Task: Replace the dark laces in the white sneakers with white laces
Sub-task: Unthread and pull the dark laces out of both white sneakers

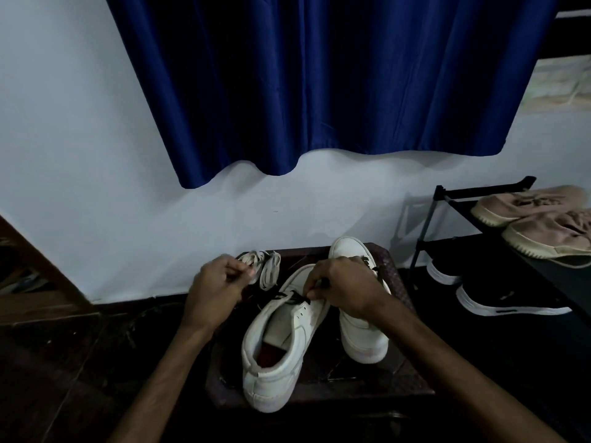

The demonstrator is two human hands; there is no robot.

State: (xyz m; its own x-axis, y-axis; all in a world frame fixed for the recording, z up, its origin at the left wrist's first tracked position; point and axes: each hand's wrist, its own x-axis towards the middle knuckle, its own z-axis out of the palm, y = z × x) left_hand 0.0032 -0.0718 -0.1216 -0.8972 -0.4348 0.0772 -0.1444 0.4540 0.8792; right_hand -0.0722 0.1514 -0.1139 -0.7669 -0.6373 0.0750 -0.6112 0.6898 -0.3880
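Lower centre of frame, on a dark stool (pixel 399 382), the dark lace (pixel 295 298) of the near sneaker (pixel 275 356) is pinched at the eyelets by the R hand (pixel 339 289), its loose end is gripped in the curled L hand (pixel 217 282), w/ white laces (pixel 260 270) bundled just behind.

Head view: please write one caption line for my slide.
The left hand and right hand pinch the dark lace on the nearer white sneaker; white laces lie beside it.

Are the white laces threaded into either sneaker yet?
No, the white laces lie in loose bundles off the shoes, and the nearer sneaker has a dark lace across its eyelets.
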